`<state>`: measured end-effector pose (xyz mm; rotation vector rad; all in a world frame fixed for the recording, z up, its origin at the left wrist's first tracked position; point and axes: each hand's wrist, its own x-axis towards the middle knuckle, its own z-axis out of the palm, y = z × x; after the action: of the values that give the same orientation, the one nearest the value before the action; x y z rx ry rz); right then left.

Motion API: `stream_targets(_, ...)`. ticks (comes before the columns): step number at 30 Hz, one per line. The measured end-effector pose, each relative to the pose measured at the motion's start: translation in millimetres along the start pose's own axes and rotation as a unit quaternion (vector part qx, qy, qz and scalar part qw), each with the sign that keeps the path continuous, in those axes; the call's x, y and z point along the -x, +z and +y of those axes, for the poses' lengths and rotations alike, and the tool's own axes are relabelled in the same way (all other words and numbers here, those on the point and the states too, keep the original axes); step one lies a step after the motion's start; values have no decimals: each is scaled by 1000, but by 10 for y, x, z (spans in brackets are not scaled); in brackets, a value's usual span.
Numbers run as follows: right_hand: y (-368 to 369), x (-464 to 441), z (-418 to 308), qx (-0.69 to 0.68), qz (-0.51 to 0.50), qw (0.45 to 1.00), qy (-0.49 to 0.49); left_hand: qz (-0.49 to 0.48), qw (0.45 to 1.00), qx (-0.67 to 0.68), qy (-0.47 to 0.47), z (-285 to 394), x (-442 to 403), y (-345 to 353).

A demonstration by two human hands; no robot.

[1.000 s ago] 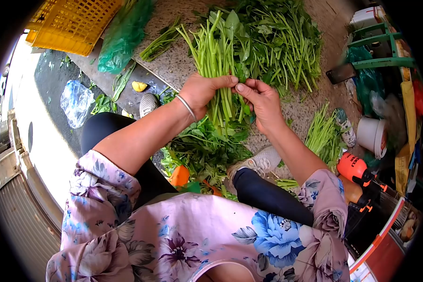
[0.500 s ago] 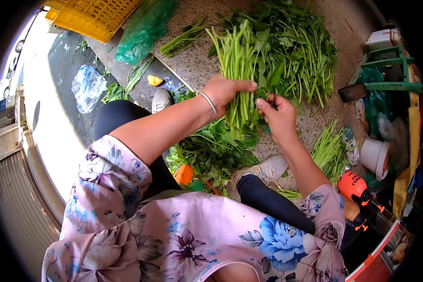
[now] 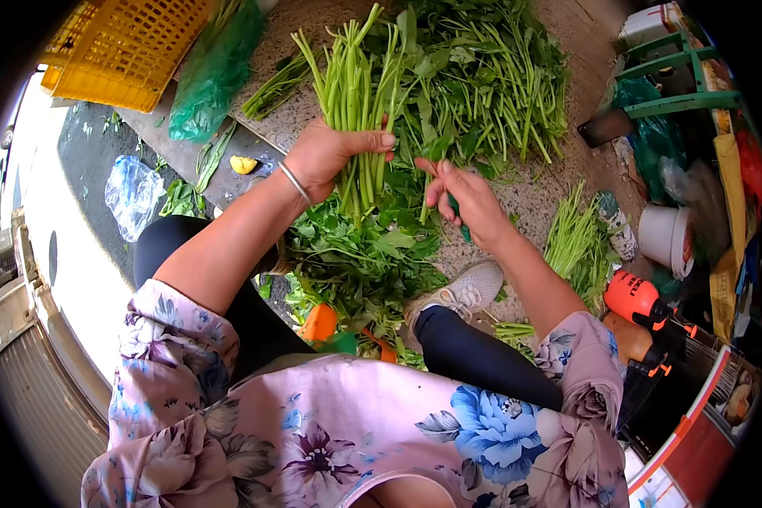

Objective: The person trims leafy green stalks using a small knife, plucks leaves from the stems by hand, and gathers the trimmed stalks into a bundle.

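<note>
My left hand (image 3: 326, 161) is wrapped round a bunch of pale green stems (image 3: 354, 93), held upright with the thumb across it. To its right, my right hand (image 3: 466, 199) has its fingers curled round a small dark green object (image 3: 459, 222), whose shape is mostly hidden. Its thumb and index finger are close to a green leaf or stem. A large heap of leafy stems (image 3: 516, 93) lies beyond my hands. Below them is a pile of loose leaves (image 3: 360, 271) between my feet. Another bundle of stems (image 3: 571, 237) lies at the right.
A yellow crate (image 3: 131, 51) and green plastic bag (image 3: 216, 80) are at the upper left, with a clear bag (image 3: 134, 196) lower down. A white bucket (image 3: 665, 237), an orange spray bottle (image 3: 631, 296) and a green frame (image 3: 677, 103) stand at the right.
My right hand has moved away from the bunch, and the dark green object in it now shows more. My left hand still grips the stems. The whole view has shifted.
</note>
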<state>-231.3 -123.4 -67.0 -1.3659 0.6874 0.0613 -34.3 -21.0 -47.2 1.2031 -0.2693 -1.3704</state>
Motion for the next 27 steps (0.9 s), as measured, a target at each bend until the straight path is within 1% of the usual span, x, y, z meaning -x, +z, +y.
stream_targets(1,-6,-9,-147,-58,4,998,12,-9,1000,-17,9,-18,9,19)
stream_targets(3,73,-44,-282,-234,24,971,-48,-19,999,-44,13,-39,25,61)
stream_targets(4,91,-71,-321,-236,27,970,-49,-22,999,-46,12,-47,30,79)
stream_targets(6,119,-125,-371,-324,43,943,-71,-47,997,-55,24,-66,57,107)
stream_targets(8,110,-143,-377,-322,54,943,-71,-35,998,-44,16,-54,83,139)
stream_targets(10,52,-139,-320,-201,84,975,-46,-23,998,-46,-31,-44,82,128)
stream_targets(11,18,-144,-255,-201,84,975,-46,-23,998,-46,-31,-46,74,109)
stream_targets(13,-48,-135,-141,-180,147,972,20,-33,998,-22,-50,-60,62,67)
stream_targets(14,-99,-112,-109,-179,147,973,21,-33,998,-20,-50,-68,66,57)
stream_targets(15,-130,-75,-102,-264,63,962,39,-37,998,-23,-54,-63,79,61)
stream_targets(16,-139,-50,-96,-346,-21,936,56,-41,997,-26,-58,-60,92,63)
stream_targets(17,-127,-36,-91,-407,-73,909,45,-42,997,-25,-62,-59,110,71)
stream_targets(18,-131,-43,-92,-409,-70,909,47,-54,995,-43,-76,-55,127,83)
stream_targets(20,-172,-104,-114,-475,-162,864,28,-70,991,-61,-93,-85,139,92)
stream_targets(22,-193,-137,-156,-475,-142,868,24,-111,985,-86,-100,-114,135,81)
stream_targets(24,-250,-193,-83,-423,-99,900,42,-114,985,-94,-95,-116,139,60)
stream_targets(25,-270,-197,-47,-355,-57,931,57,-105,984,-92,-108,-106,123,36)
stream_targets(26,-318,-200,13,-355,-57,931,59,-96,984,-90,-120,-95,108,10)
stream_targets(27,-384,-200,104,-204,-2,975,92,-108,981,-105,-124,-90,104,-26)
